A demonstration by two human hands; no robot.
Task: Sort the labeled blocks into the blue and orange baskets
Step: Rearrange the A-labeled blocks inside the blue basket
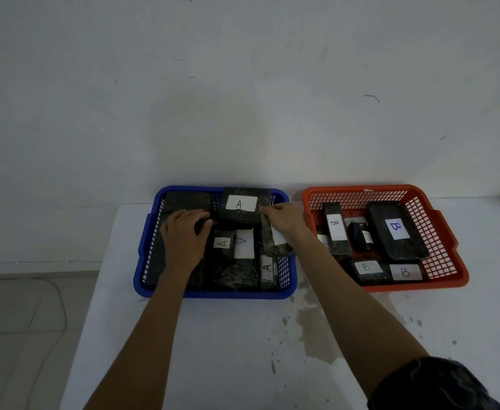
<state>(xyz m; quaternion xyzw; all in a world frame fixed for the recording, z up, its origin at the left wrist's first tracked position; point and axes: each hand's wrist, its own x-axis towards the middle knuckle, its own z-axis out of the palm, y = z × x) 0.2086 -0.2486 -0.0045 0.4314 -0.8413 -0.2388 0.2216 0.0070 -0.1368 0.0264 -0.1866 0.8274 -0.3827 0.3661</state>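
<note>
A blue basket (142, 261) on the white table holds several dark blocks with white "A" labels. The topmost "A" block (242, 207) lies across the far side. My left hand (185, 238) rests inside the basket, fingers curled on the block's left end. My right hand (284, 218) touches its right end, above a tilted block (273, 242) leaning on the basket's right wall. To the right, an orange basket (447, 241) holds several dark blocks labeled "B", the largest (396, 229) with a blue letter.
The white table (228, 350) has stains near its middle and right. Both baskets stand against the white wall (242, 99). A tiled floor with a thin cable (62, 306) lies to the left of the table.
</note>
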